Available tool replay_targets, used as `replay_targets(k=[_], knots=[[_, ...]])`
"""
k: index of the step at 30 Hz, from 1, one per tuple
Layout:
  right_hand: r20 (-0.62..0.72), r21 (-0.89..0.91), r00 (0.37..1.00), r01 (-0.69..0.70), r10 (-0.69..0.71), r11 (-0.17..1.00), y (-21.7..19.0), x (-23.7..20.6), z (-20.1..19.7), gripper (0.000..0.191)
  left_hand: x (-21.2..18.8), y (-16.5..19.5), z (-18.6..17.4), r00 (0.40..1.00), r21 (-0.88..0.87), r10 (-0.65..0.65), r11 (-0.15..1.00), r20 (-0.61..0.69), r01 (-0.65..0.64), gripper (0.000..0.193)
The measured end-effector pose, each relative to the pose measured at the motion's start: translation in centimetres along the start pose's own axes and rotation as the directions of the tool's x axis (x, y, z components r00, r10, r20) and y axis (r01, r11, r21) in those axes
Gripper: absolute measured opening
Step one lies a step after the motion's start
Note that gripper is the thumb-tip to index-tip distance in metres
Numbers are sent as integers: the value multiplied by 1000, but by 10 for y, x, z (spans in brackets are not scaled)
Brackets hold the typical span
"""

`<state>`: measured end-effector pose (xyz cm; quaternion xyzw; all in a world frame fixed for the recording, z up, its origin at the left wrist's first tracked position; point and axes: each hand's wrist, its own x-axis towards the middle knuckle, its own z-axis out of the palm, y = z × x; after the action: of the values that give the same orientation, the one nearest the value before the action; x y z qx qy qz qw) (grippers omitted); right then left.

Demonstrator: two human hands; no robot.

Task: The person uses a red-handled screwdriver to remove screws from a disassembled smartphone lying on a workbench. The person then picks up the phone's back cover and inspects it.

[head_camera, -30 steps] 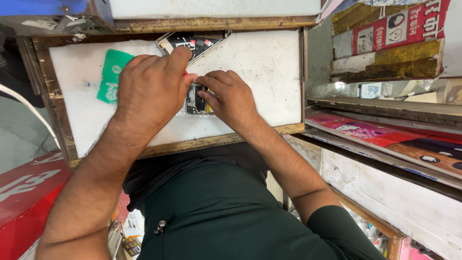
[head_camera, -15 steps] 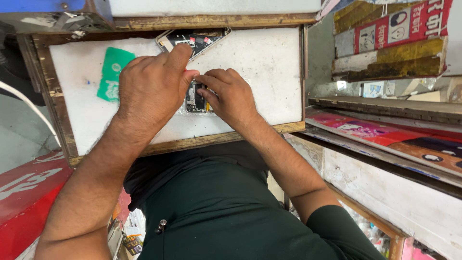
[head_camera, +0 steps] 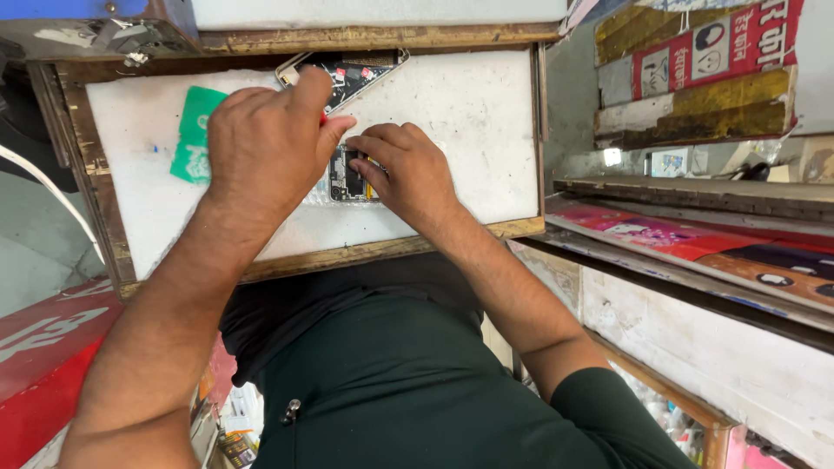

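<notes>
An opened phone (head_camera: 346, 179) with its dark inner parts bare lies on a white work board (head_camera: 460, 113). My left hand (head_camera: 265, 148) is curled over the phone's left side. A small red piece of a tool (head_camera: 324, 118) shows between its thumb and forefinger, and the rest of the tool is hidden. My right hand (head_camera: 408, 174) rests on the phone's right side, fingertips pressed on its edge. Both hands cover much of the phone.
A second phone shell (head_camera: 347, 71) lies at the board's far edge, and a green card (head_camera: 193, 135) lies at its left. The board has a wooden frame (head_camera: 382, 247). Printed boxes (head_camera: 695, 69) and shelves (head_camera: 695, 243) stand to the right, with a red surface (head_camera: 43, 365) at lower left.
Both hands stay on the opened phone. My left hand has shifted only slightly.
</notes>
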<state>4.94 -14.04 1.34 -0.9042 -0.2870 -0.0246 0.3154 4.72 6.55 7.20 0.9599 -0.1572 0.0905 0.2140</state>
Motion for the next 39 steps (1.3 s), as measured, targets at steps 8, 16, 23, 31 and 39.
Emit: replay_targets(k=[8,16,23,31,39], knots=[[-3,16,1000,2,-2,1000,0,2,1,25,1,2,-5,995,-71,-63,995,79,69,36],[30,32,999,-31,30,999,0,3,0,24,0,-2,-9,994,-18,-59,998,95,61,39],[51,27,999,7,-9,1000,-1,7,-5,27,0,-2,-6,996,-65,-22,997,85,28,30],[159,23,987,-31,27,999,-3,16,-13,23,-4,-11,-1,997,-19,73,997,-19,-74,42],[188,-25,981,-38,42,999,-5,23,-12,25,-9,-14,5,997,-53,54,997,-48,-57,47]])
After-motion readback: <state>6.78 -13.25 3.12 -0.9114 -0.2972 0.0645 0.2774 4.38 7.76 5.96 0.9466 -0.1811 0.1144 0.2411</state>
